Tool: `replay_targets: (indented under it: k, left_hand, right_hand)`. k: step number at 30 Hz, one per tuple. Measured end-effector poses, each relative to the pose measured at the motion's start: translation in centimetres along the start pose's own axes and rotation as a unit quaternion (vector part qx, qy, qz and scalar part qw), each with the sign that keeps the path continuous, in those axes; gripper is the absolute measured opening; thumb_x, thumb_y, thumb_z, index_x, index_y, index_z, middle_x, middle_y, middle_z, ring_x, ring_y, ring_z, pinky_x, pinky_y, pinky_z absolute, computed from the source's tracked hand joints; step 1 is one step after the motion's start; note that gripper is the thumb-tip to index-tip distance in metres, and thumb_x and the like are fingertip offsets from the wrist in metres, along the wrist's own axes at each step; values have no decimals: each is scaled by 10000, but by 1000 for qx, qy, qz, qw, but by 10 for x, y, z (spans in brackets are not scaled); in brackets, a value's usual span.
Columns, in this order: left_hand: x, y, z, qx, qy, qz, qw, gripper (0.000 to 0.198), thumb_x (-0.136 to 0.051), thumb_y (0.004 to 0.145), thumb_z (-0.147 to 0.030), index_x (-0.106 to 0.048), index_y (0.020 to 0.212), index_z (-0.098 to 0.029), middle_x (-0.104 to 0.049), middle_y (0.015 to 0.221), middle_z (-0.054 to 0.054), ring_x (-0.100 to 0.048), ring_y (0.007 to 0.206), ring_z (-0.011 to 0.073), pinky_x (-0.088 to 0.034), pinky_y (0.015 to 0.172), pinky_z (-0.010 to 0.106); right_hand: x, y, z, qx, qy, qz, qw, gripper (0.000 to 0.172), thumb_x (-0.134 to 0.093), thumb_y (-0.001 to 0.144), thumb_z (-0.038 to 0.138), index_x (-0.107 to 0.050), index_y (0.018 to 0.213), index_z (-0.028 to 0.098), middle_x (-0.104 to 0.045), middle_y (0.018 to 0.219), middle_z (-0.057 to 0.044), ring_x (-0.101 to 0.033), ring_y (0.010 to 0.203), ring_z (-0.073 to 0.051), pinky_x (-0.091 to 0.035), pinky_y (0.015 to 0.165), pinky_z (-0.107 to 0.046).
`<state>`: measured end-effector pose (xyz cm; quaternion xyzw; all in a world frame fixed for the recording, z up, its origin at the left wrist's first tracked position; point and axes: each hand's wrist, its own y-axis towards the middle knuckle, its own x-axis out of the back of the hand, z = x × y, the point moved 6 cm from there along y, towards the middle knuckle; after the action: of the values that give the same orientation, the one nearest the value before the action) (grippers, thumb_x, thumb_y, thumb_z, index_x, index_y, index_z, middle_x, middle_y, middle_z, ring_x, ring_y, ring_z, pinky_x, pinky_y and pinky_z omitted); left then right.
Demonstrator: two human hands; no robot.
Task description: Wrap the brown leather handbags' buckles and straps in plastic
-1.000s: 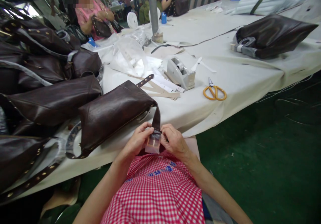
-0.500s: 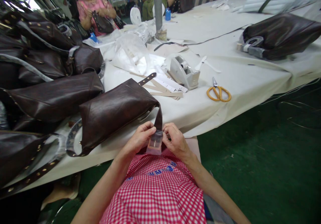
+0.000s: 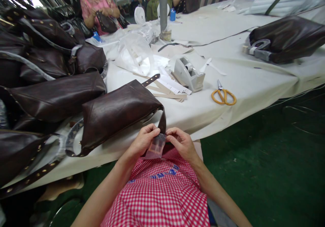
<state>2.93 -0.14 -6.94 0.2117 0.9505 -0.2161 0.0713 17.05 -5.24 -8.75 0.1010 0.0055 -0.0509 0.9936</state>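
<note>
A dark brown leather bag (image 3: 122, 113) lies on its side at the near edge of the covered table. Its strap (image 3: 162, 120) hangs over the edge toward my lap. The strap's end, with what looks like a buckle, sits inside a small clear plastic bag (image 3: 156, 147). My left hand (image 3: 144, 139) pinches the strap and the plastic's upper edge between thumb and fingers. On the other side, my right hand (image 3: 181, 144) is closed, thumb and fingertips together at the plastic's upper right edge; what exactly they grip is partly hidden.
More brown bags (image 3: 58, 95) are heaped at the left. A tape dispenser (image 3: 189, 74), paper strips (image 3: 170, 88) and yellow-handled scissors (image 3: 223, 96) lie beyond my hands. Another bag (image 3: 289, 39) rests at the right. A metal post (image 3: 163, 8) rises from the table. Two people work across it.
The plastic bag's lower end has swung slightly left and its opening is bunched more around the strap. My right hand's fingers have shifted. The view has turned a little.
</note>
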Motion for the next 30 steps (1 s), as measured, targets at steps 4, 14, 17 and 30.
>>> replay_targets:
  k: [4,14,17,30]
  left_hand:
    - [1,1,0,-1,-1,6,1000,395,-800,676,-404,-486,636,-167,-491,565,-55,-439,487,64,-340,482,176]
    - [5,0,0,4,-20,15,1000,361,-788,712,-408,-533,652,-159,-531,587,-37,-502,513,83,-394,518,193]
    - [5,-3,-3,5,-51,57,997,285,-784,708,-387,-636,739,-145,-611,675,6,-570,603,119,-462,616,233]
    - [-5,-14,-36,-247,231,67,939,176,-674,801,-179,-744,963,-177,-695,959,82,-628,917,210,-463,856,291]
  right_hand:
    - [0,4,3,22,-16,1,1000,108,-626,872,270,-599,784,213,-621,826,-15,-594,778,-168,-503,718,-288]
    - [-11,3,22,108,-152,19,982,148,-464,957,239,-495,814,219,-556,851,-35,-535,796,-177,-436,727,-303]
    - [-9,2,21,99,-149,-2,984,173,-440,972,259,-482,808,220,-561,856,-40,-541,798,-180,-439,726,-306]
    - [-6,5,0,26,-94,-68,993,163,-476,941,296,-509,800,222,-597,783,-6,-550,708,-160,-448,670,-275]
